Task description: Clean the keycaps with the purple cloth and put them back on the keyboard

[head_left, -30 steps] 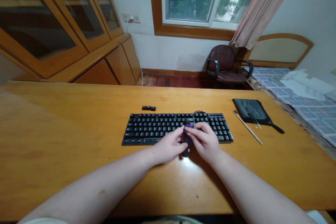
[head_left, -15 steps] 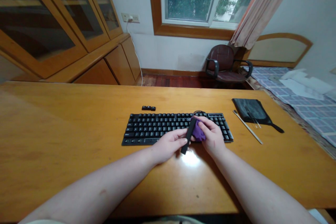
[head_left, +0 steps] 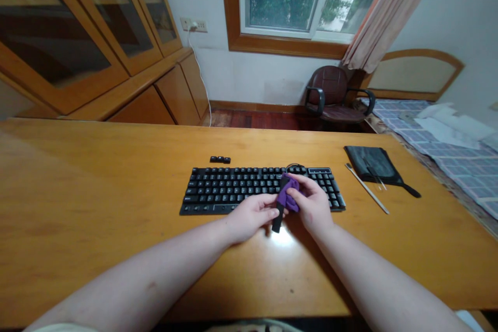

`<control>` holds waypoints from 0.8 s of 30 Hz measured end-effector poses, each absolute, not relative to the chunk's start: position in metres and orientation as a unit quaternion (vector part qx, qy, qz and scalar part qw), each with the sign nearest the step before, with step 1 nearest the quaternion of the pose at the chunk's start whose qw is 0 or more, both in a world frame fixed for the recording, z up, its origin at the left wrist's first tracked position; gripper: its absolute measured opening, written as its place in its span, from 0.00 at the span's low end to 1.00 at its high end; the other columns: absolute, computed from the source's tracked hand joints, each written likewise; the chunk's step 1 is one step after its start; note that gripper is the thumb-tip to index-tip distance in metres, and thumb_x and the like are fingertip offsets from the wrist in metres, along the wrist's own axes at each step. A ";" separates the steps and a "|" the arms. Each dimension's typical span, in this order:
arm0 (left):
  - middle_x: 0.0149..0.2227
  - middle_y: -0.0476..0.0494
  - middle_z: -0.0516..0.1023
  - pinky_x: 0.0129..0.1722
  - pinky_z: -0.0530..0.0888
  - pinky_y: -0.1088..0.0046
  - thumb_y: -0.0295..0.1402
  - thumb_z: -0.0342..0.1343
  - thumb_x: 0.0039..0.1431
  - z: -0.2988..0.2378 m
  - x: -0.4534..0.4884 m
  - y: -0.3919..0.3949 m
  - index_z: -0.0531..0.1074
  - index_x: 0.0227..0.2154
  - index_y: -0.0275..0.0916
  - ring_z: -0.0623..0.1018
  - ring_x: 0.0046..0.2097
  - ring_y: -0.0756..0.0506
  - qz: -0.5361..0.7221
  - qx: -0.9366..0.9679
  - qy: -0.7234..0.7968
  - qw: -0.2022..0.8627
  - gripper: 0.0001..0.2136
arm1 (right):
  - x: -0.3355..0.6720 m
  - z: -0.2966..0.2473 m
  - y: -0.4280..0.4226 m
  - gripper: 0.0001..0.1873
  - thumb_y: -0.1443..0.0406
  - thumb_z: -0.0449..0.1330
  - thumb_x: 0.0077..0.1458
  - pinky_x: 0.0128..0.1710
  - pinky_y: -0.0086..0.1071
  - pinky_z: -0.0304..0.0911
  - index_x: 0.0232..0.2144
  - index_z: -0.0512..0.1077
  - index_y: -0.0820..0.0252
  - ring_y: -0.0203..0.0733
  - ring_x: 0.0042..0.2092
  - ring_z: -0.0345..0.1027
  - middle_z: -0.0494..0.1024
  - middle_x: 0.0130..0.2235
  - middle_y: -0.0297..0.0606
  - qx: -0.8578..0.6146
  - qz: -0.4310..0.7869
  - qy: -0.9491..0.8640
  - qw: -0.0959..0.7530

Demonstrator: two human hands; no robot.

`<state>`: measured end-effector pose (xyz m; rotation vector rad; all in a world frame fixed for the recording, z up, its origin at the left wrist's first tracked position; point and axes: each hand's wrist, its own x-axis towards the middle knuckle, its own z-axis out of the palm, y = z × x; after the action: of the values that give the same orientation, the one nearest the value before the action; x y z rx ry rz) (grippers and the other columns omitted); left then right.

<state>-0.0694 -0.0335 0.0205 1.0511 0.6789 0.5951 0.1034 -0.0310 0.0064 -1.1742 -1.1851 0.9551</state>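
Black bar (head_left: 277, 222) and purple cloth (head_left: 288, 197) are held low over the wooden table (head_left: 97, 192), just in front of the keyboard (head_left: 229, 189). The left hand (head_left: 249, 217) has thumb and fingers pinched on the bar's lower part. The right hand (head_left: 314, 207) has its fingers curled and clamped on the cloth, pressing it against the bar. Half a second ago the bar leaned bare, with the cloth bunched to its right. Now the bar stands steeper and the cloth is folded across its middle, so only the two ends show. It may be a long keycap, but it is too small to tell. Three loose keycaps (head_left: 220, 159) lie behind the keyboard.
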 end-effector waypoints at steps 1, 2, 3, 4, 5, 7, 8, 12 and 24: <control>0.31 0.44 0.75 0.33 0.69 0.73 0.37 0.60 0.50 0.020 -0.070 -0.033 0.75 0.41 0.36 0.73 0.33 0.48 0.278 0.480 0.313 0.771 0.16 | 0.103 0.007 -0.030 0.17 0.63 0.66 0.43 0.42 0.39 0.68 0.40 0.76 0.55 0.43 0.39 0.73 0.79 0.39 0.38 -0.495 0.419 -0.516 0.559; 0.31 0.44 0.75 0.33 0.69 0.74 0.36 0.60 0.50 0.020 -0.070 -0.033 0.75 0.41 0.36 0.73 0.33 0.48 0.279 0.478 0.312 0.773 0.16 | 0.103 0.007 -0.030 0.18 0.63 0.66 0.43 0.43 0.39 0.68 0.40 0.76 0.54 0.43 0.40 0.73 0.79 0.39 0.37 -0.490 0.429 -0.523 0.550; 0.31 0.44 0.75 0.33 0.69 0.74 0.36 0.60 0.50 0.020 -0.071 -0.032 0.75 0.41 0.36 0.73 0.33 0.48 0.278 0.478 0.310 0.774 0.15 | 0.103 0.007 -0.029 0.17 0.63 0.66 0.43 0.43 0.39 0.68 0.40 0.76 0.54 0.43 0.40 0.73 0.80 0.39 0.37 -0.488 0.436 -0.524 0.545; 0.32 0.43 0.75 0.33 0.69 0.74 0.36 0.61 0.50 0.021 -0.071 -0.032 0.76 0.40 0.36 0.73 0.34 0.48 0.274 0.480 0.308 0.774 0.15 | 0.103 0.006 -0.028 0.15 0.62 0.66 0.45 0.43 0.38 0.68 0.39 0.77 0.55 0.42 0.39 0.73 0.80 0.38 0.37 -0.489 0.442 -0.517 0.547; 0.34 0.43 0.76 0.33 0.69 0.74 0.36 0.61 0.50 0.022 -0.071 -0.033 0.76 0.40 0.36 0.74 0.34 0.48 0.269 0.483 0.307 0.775 0.14 | 0.103 0.006 -0.027 0.14 0.61 0.65 0.46 0.42 0.38 0.68 0.37 0.77 0.55 0.42 0.39 0.73 0.80 0.38 0.38 -0.491 0.448 -0.504 0.552; 0.35 0.42 0.76 0.33 0.69 0.74 0.36 0.61 0.50 0.022 -0.071 -0.033 0.76 0.39 0.36 0.74 0.34 0.48 0.264 0.485 0.307 0.775 0.14 | 0.104 0.004 -0.025 0.13 0.58 0.63 0.48 0.39 0.37 0.69 0.36 0.78 0.57 0.42 0.37 0.73 0.80 0.37 0.39 -0.490 0.470 -0.469 0.564; 0.35 0.42 0.77 0.32 0.69 0.74 0.36 0.61 0.50 0.022 -0.071 -0.034 0.76 0.39 0.36 0.74 0.34 0.48 0.264 0.483 0.307 0.776 0.14 | 0.105 0.003 -0.024 0.14 0.56 0.63 0.49 0.37 0.36 0.69 0.36 0.78 0.57 0.41 0.36 0.73 0.80 0.37 0.39 -0.485 0.490 -0.454 0.565; 0.33 0.41 0.77 0.32 0.69 0.75 0.36 0.63 0.48 0.021 -0.071 -0.033 0.77 0.37 0.34 0.74 0.33 0.49 0.270 0.458 0.303 0.791 0.14 | 0.106 0.000 -0.024 0.22 0.53 0.65 0.45 0.28 0.31 0.68 0.39 0.76 0.58 0.40 0.32 0.72 0.79 0.37 0.41 -0.405 0.613 -0.449 0.509; 0.31 0.42 0.78 0.42 0.71 0.68 0.32 0.60 0.49 0.030 -0.070 -0.028 0.78 0.33 0.35 0.76 0.37 0.45 0.273 0.531 0.304 0.742 0.08 | 0.113 0.008 -0.024 0.20 0.53 0.66 0.43 0.30 0.33 0.69 0.37 0.75 0.57 0.40 0.31 0.72 0.78 0.34 0.39 -0.400 0.592 -0.457 0.529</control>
<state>-0.0698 -0.0280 0.0297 1.1642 0.6662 0.5975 0.1133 -0.0239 0.0082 -0.9545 -1.0915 1.4146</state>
